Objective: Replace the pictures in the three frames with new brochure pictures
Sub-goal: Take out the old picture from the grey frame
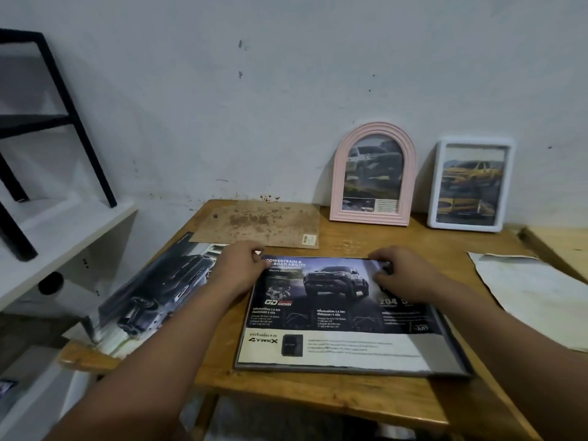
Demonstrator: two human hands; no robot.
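Both forearms reach forward over wooden table (350, 399). Left hand (241, 268) curled, pinching far left corner of dark car brochure page (337, 316) lying flat mid-table. Right hand (404, 275), fingers bent, grips page's far right edge.

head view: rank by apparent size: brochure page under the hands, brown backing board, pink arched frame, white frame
1. brochure page, though nearest the camera
2. brown backing board
3. pink arched frame
4. white frame, close to the pink one
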